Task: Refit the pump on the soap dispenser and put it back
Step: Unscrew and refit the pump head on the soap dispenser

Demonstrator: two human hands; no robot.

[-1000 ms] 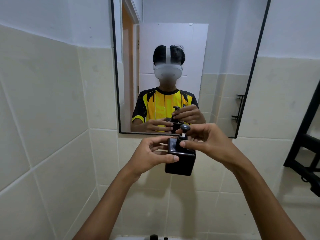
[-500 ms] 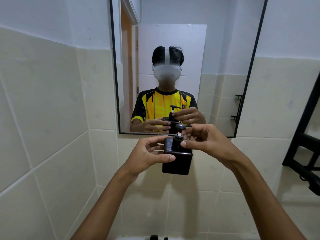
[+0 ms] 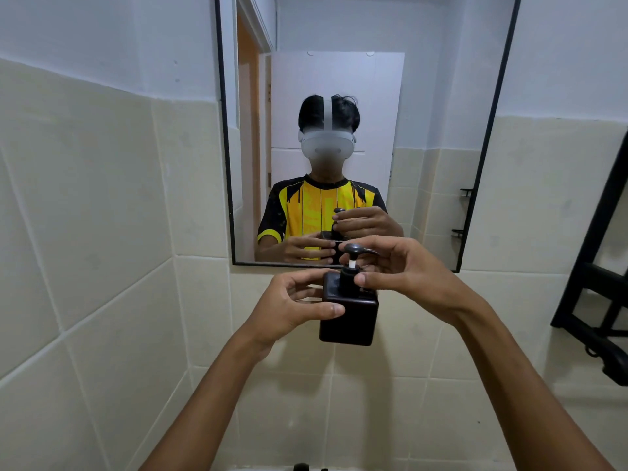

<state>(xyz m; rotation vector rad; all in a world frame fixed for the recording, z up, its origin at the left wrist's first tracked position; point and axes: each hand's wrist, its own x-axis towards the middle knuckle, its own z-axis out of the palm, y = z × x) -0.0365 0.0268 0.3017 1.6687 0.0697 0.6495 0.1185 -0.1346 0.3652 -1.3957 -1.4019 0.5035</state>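
A square black soap dispenser bottle (image 3: 351, 317) is held up in the air in front of the tiled wall. My left hand (image 3: 289, 307) grips its left side, thumb across the front. The black pump (image 3: 353, 251) sits upright in the bottle's neck, its white stem showing and its spout pointing right. My right hand (image 3: 407, 270) pinches the pump's collar at the neck, fingers curled behind the spout.
A black-framed mirror (image 3: 489, 137) hangs on the wall just behind the bottle and reflects a person and both hands. A black metal rack (image 3: 594, 294) stands at the right. The top of a black tap (image 3: 300, 467) shows at the bottom edge.
The pump's spout has turned round to point right and more of the white stem shows. My right fingers have shifted on the collar; the bottle stays at about the same height.
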